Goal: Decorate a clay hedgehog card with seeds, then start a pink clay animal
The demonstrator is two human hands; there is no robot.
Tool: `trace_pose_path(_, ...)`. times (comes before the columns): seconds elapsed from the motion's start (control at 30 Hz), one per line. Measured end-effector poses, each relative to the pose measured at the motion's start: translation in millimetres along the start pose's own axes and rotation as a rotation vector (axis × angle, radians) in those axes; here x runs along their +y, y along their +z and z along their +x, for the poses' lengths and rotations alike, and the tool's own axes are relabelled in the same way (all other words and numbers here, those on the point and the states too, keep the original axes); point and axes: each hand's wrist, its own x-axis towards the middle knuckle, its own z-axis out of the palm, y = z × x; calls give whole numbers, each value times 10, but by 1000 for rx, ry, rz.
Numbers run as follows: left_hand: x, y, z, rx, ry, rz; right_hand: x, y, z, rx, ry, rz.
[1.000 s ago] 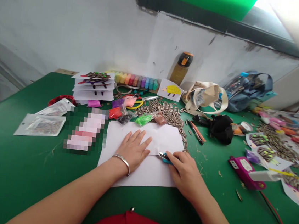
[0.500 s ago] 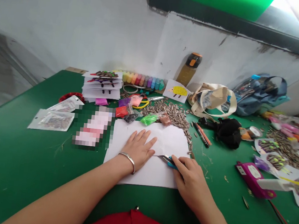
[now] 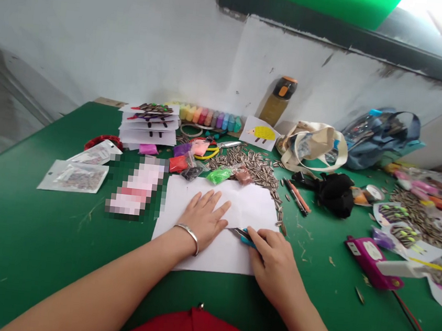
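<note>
White paper (image 3: 215, 257) lies on the green table in front of me, with a fold or cut edge across its middle. My left hand (image 3: 204, 221) rests flat on it, fingers spread, a silver bangle at the wrist. My right hand (image 3: 274, 260) is wrapped round a utility knife (image 3: 250, 240) with a blue handle. The blade points left and touches the paper at the middle edge, a short way right of my left fingertips. Small bags of clay, one of them green (image 3: 219, 175), lie along the paper's far edge.
Sunflower seeds (image 3: 255, 164) are heaped behind the paper. Stacked seed pictures (image 3: 148, 136) stand at back left, seed packets (image 3: 79, 177) at left. A bottle (image 3: 278, 102) leans near the wall. To the right are pens (image 3: 297, 197), a black item (image 3: 335, 194) and a purple glue gun (image 3: 372, 261).
My right hand has moved a little to the left with the knife, whose blade is now closer to my left fingers. My left hand stays flat on the paper.
</note>
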Motion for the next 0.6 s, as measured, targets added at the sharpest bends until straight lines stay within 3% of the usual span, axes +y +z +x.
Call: trace_pose_path(0.6, -16, 2, 2, -20, 18, -27, -143, -41, -9, -54, 49, 21)
